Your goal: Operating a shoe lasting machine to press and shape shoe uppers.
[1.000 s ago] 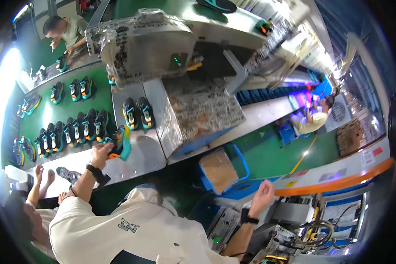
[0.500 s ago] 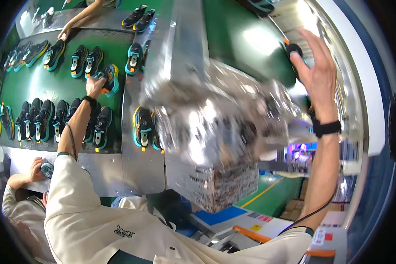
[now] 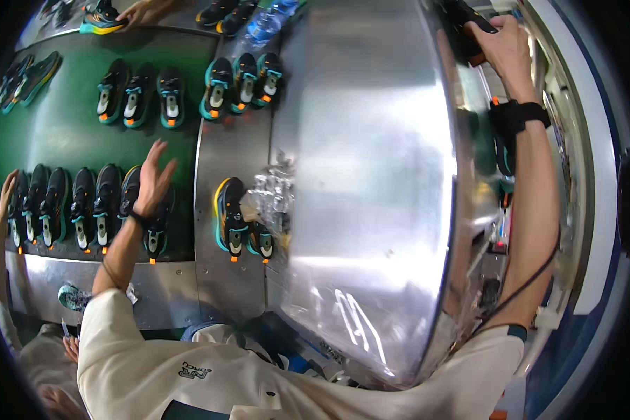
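Observation:
My left hand point(image 3: 154, 180) is held open, fingers spread, over the near row of dark sneakers point(image 3: 108, 199) on the green conveyor belt point(image 3: 63, 129). Beyond it stands a sneaker point(image 3: 171, 98) with a teal sole and orange heel tab, beside two like it. At the far right, my right hand point(image 3: 505, 50) is closed on a dark shoe point(image 3: 462, 28), partly cut off by the picture's edge. The thumb lies across it and the other fingers are partly hidden.
A large shiny metal housing point(image 3: 371, 175) stands between my arms. More sneakers point(image 3: 218, 85) line the metal ledge, near clear plastic bottles point(image 3: 264, 28). A co-worker's hand point(image 3: 138, 12) touches a sneaker point(image 3: 103, 17) at the far left; another person's arm point(image 3: 3, 245) reaches in at left.
My left hand has let go of a sneaker, which now stands beside two others, and drawn back. My right hand has moved farther away and closed on the dark shoe. The view has shifted.

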Available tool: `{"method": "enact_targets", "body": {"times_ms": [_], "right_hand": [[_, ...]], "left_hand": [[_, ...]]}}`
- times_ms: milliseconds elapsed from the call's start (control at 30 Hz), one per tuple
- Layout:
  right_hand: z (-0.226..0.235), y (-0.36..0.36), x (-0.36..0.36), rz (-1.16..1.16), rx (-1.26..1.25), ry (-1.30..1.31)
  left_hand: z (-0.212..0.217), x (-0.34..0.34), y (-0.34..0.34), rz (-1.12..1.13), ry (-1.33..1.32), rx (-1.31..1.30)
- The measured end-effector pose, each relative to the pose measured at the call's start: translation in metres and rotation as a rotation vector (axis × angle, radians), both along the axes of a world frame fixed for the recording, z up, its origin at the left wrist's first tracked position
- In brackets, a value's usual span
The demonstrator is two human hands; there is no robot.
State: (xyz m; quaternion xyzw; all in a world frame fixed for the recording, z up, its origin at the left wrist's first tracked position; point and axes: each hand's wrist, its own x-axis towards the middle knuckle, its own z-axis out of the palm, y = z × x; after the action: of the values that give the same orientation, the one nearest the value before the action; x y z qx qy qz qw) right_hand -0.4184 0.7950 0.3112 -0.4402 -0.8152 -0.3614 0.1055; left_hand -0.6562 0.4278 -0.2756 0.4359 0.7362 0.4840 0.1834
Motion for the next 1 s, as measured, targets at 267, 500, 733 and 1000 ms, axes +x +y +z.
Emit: {"method": "enact_targets", "body": {"times_ms": [267,500,733,1000], "right_hand": [[0.031,-0.045,0.096,0.170,-0.475,0.697],[0.122,-0.208,0.229,0.384,-0.424,1.094],[0.087,-0.401,0.398,0.281,-0.085,1.256],[-0.074,-0.694,0.501,-0.073,0.039,1.625]], "left_hand": [[0.141,0.175,-0.148,-0.291,-1.034,-0.227],[0.305,0.273,-0.140,-1.042,-1.166,-0.352],[0.423,0.417,-0.103,-1.724,-1.767,-0.145],[0.411,0.553,-0.262,-1.813,-1.830,-0.707]]}}
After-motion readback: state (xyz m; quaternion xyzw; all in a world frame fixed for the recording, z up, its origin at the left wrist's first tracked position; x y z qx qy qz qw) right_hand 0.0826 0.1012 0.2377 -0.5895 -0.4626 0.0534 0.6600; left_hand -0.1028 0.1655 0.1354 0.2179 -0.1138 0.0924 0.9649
